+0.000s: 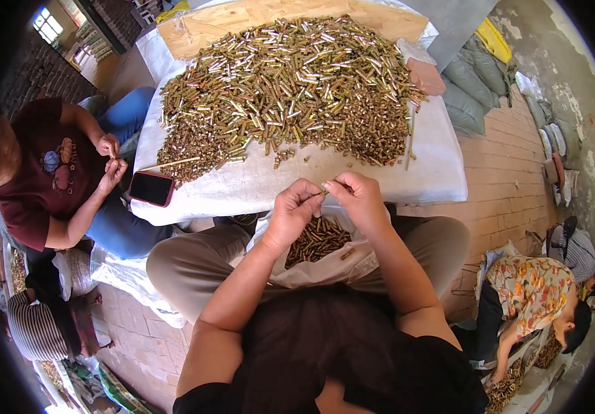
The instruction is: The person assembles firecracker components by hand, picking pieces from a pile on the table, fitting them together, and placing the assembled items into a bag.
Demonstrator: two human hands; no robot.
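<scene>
My left hand (293,211) and my right hand (360,199) meet above my lap, near the front edge of the table. Their fingertips are pinched together on a small brass-coloured metal piece (324,188); the fingers mostly hide it. Below them, a white sack (304,274) lies between my legs with many slim brass-coloured metal pieces (316,241) in it. In front of me a large heap of brass-coloured metal pieces (290,83) covers much of the table. Longer rods lie toward the middle and back, shorter bits (373,141) along the near edge.
The table (435,165) has a white cover and a wooden board (242,24) at the back. A phone (151,189) and a thin stick (170,164) lie at left. A person (56,172) sits at left; another (532,293) bends at lower right. Sacks (466,96) stand at right.
</scene>
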